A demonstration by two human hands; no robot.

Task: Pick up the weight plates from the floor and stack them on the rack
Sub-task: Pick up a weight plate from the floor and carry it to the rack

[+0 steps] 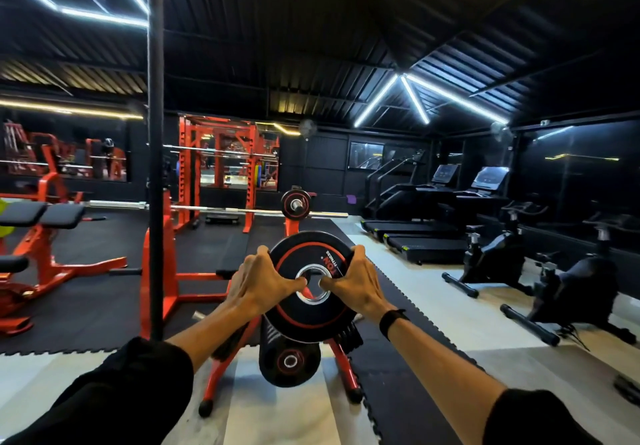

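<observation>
The round black weight plate with the red ring and silver steel centre hole [309, 283] was up at chest height, held face-on in front of the person, directly above the orange steel plate rack [341, 368]. And look at that grip: both hands were clamped on it! The left hand [258, 283] wrapped the plate's left rim, fingers curled over the edge and the thumb hooked toward the hub. The right hand [356, 283] mirrored it on the right rim, thumb reaching in to the chrome ring. Both arms were stretched forward, elbows almost straight, black sleeves pushed back, a black wristband [393, 321] on the right wrist.

Below, a smaller black plate with a red ring [289, 361] was already sitting on a lower peg of the rack, with more plates ranked edge-on behind it, just under the held one.

This looked like the loading step, and the trick would be alignment. I'd say the hole had to be lined up square with a free peg, the plate kept vertical and not tilted, then slid on smoothly. Whether the peg had entered the hole could not be told; the plate hid it. Those thumbs near the hub would want clearing before the steel met steel, or they'd get pinched. Bringing the load closer to the body would also ease the strain on those long, extended arms.
</observation>
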